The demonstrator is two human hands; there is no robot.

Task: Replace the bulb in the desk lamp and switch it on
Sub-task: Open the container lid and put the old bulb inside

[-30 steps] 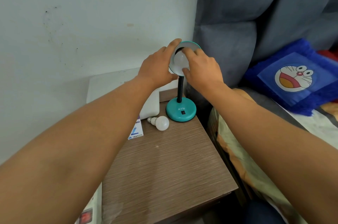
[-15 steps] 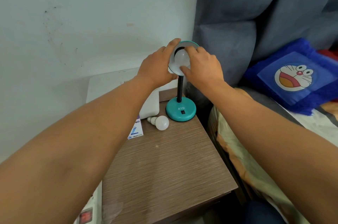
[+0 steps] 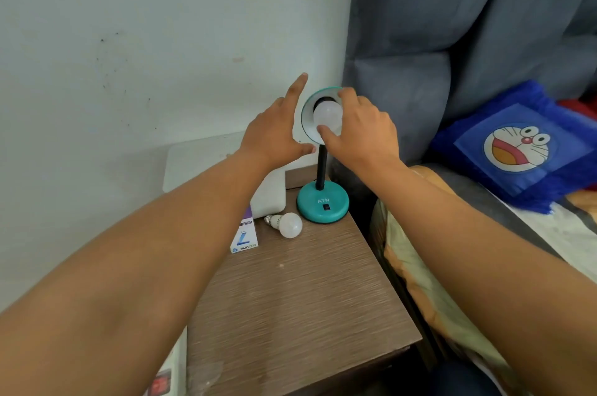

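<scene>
Teal plastic forms the desk lamp [image 3: 323, 206], which stands at the back right corner of a wood-grain bedside table [image 3: 300, 305], its round shade [image 3: 308, 111] tilted to face the camera. A frosted white bulb [image 3: 327, 116] sits in the shade's socket, and the right hand [image 3: 361, 134] grips it, thumb underneath and fingers curled over the top. The left hand [image 3: 274, 134] is just beside the shade's left edge, fingers spread wide and holding nothing, index finger pointing up. On the table, a second white bulb [image 3: 289, 224] lies on its side just left of the lamp base, next to a small bulb box [image 3: 244, 237].
</scene>
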